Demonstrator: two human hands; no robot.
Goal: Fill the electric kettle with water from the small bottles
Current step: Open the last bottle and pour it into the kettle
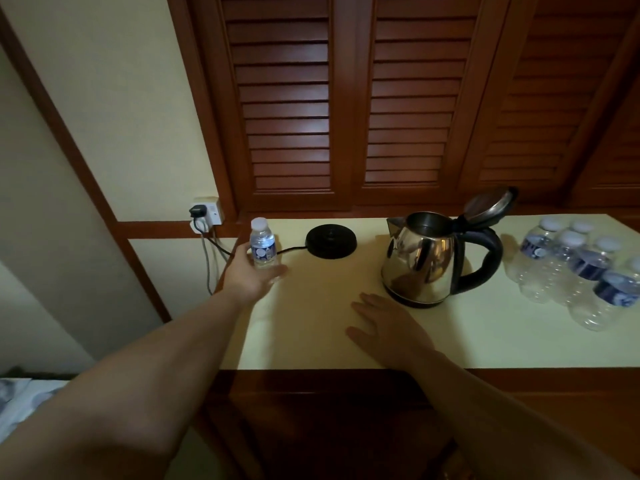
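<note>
- A pale cream worktop [485, 341] with a dark wooden front edge carries everything.
- A stainless steel electric kettle [422, 261], lid tipped open and black handle turned to the right end, stands right of the middle.
- Its round black power base [330, 241] sits near the back edge, left of the kettle and apart from it, its cord running off the left end.
- One capped small water bottle [263, 244] stands upright at the back left corner.
- A cluster of small capped bottles [575, 271] stands at the right end.
- A right hand [384, 327] rests flat near the front edge.
</note>
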